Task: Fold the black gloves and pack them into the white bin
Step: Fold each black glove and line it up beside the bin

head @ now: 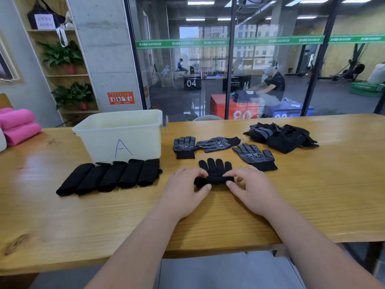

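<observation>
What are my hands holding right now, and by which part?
Both hold one black glove by its rolled-up cuff end: the left hand pinches the roll's left side, the right hand its right. Its other end lies free.

Pink rolls are stacked at the left end of the wooden table, potted plants are kept on a shelf, and numbered boxes are seen beyond a glass wall.

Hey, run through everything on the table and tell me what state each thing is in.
White bin: upright, lidless.
Folded gloves: five, rolled, side by side before the bin.
Glove in hand: cuff end rolled, fingers flat.
Loose gloves: three, unfolded, dots up.
Glove pile: heaped, unfolded.
Left hand: pinches the roll.
Right hand: pinches the roll.
</observation>
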